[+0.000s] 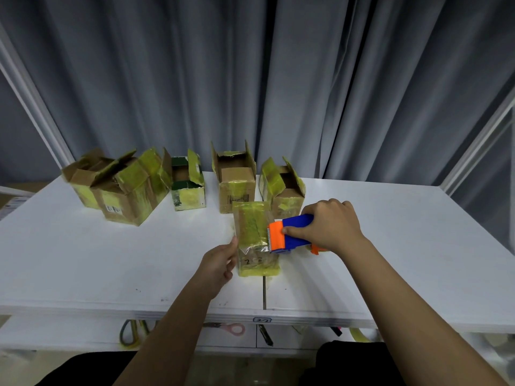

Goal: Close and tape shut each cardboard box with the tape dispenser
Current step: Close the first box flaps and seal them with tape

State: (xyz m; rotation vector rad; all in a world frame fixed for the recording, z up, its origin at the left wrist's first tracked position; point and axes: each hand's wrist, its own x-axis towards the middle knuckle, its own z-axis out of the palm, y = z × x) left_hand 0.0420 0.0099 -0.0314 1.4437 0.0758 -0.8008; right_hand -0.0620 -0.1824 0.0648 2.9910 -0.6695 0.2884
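On the desk [390,246], a closed box [255,235] stands in front of a row of open boxes [234,182]; the tape dispenser [289,232] is at its right side.

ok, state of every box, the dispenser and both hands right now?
Near box: flaps closed, clear tape across the top.
Tape dispenser: held at the near box's right edge, toothed end on the tape.
Right hand: grips the dispenser.
Left hand: fingers straight, steadying the near box's left side.
Far-left boxes: flaps open.
Green box: open.
Middle back box: open.
Right back box: open.
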